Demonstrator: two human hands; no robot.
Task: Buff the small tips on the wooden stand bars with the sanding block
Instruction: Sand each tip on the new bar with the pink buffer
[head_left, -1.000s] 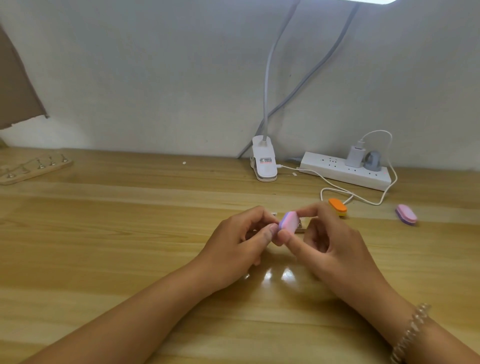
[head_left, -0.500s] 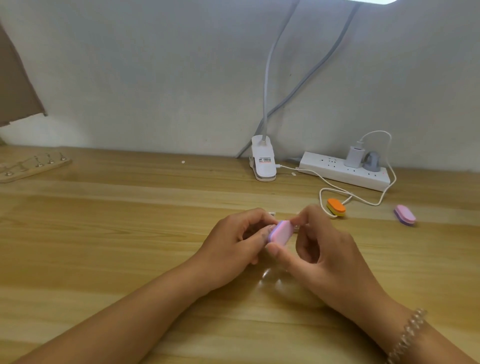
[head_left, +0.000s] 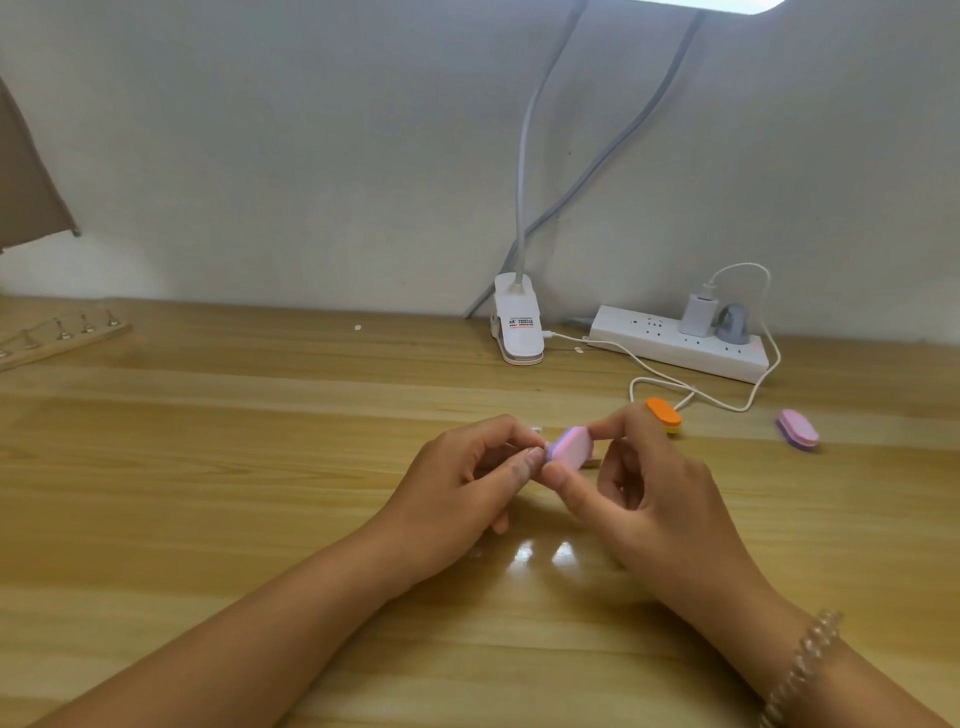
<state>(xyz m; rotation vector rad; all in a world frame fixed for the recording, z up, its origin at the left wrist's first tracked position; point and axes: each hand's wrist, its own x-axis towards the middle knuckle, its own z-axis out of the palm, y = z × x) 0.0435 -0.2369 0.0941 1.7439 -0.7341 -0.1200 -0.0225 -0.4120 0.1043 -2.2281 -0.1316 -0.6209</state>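
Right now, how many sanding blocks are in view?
3. A pink sanding block pinched by the right hand, an orange sanding block beside the white cable, a pink-purple sanding block farther right. Hands could hide more.

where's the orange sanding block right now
In the head view the orange sanding block lies on the table right of centre, just beyond the right hand, beside the white cable, left of the spare pink block.
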